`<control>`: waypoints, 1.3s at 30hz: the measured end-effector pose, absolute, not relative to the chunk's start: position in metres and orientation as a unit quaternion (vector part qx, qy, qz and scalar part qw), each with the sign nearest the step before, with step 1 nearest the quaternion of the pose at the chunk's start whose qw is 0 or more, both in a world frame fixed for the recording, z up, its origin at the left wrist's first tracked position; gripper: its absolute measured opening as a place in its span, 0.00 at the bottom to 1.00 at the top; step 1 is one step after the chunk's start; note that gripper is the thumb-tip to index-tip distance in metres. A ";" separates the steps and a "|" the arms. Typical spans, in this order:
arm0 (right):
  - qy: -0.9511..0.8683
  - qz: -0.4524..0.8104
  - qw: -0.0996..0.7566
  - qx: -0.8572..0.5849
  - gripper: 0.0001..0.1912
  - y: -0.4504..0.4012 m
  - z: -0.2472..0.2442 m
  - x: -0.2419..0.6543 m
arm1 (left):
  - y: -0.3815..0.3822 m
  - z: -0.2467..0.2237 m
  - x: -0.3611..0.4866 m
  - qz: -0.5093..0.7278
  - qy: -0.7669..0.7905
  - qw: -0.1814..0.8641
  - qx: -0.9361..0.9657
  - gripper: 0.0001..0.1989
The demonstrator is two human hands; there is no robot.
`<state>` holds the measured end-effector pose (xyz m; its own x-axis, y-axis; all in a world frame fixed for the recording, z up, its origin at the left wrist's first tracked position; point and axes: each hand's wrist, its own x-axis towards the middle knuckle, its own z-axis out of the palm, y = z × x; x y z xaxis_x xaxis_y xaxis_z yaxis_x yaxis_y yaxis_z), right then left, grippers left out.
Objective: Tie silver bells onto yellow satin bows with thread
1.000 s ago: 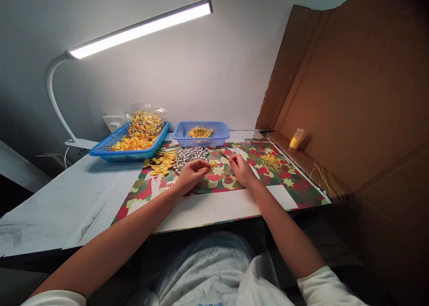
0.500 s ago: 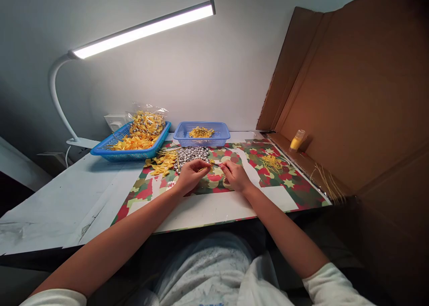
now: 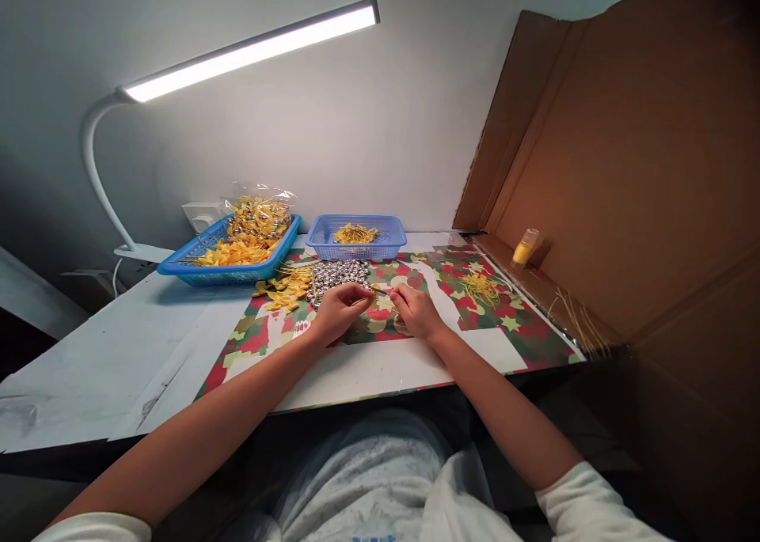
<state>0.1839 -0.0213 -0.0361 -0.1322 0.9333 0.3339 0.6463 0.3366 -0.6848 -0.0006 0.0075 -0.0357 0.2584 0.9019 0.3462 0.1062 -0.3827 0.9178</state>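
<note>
Over the middle of the patterned sheet, my left hand [image 3: 343,312] and my right hand [image 3: 417,311] face each other with a small gap between them. A thin dark rod-like piece [image 3: 381,291] bridges that gap. The thumb and fingers of my right hand are pinched on it. My left hand is also closed in a pinch; what it grips is too small to name. Just behind my left hand lies a heap of shiny silver beads [image 3: 338,275]. Yellow ribbon-like flowers [image 3: 288,293] with thin stems lie left of the beads.
A blue basket [image 3: 219,275] piled with yellow flowers stands back left, a smaller blue basket [image 3: 356,249] with yellow pieces at back centre. Yellow strands [image 3: 480,287] lie on the right. A small bottle [image 3: 526,247] stands by the cardboard wall [image 3: 623,170]. A lamp [image 3: 255,49] hangs overhead.
</note>
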 end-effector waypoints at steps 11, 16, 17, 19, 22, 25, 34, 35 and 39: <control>-0.705 0.195 0.399 -0.553 0.13 -0.020 -0.036 0.186 | 0.007 -0.036 0.000 0.483 0.355 0.430 0.675 0.10; -0.648 0.223 0.479 -0.549 0.13 -0.019 -0.035 0.187 | 0.008 -0.038 0.000 0.483 0.332 0.485 0.649 0.15; -0.639 0.240 0.489 -0.543 0.13 -0.019 -0.035 0.187 | 0.008 -0.038 0.000 0.482 0.329 0.488 0.649 0.16; -0.626 0.281 0.500 -0.529 0.15 -0.019 -0.036 0.184 | 0.008 -0.039 0.001 0.478 0.325 0.485 0.656 0.16; -0.621 0.326 0.502 -0.506 0.17 -0.020 -0.038 0.178 | 0.007 -0.038 0.001 0.461 0.324 0.465 0.683 0.16; -0.633 0.313 0.501 -0.501 0.19 -0.020 -0.038 0.173 | 0.005 -0.037 0.001 0.427 0.328 0.440 0.719 0.15; -0.644 0.279 0.495 -0.512 0.12 -0.017 -0.043 0.172 | 0.001 -0.031 0.001 0.388 0.338 0.363 0.777 0.12; -0.638 0.287 0.500 -0.511 0.11 -0.016 -0.044 0.172 | 0.000 -0.030 0.000 0.385 0.336 0.365 0.778 0.12; -0.592 0.347 0.532 -0.496 0.13 -0.012 -0.046 0.169 | 0.000 -0.028 -0.001 0.396 0.317 0.411 0.758 0.15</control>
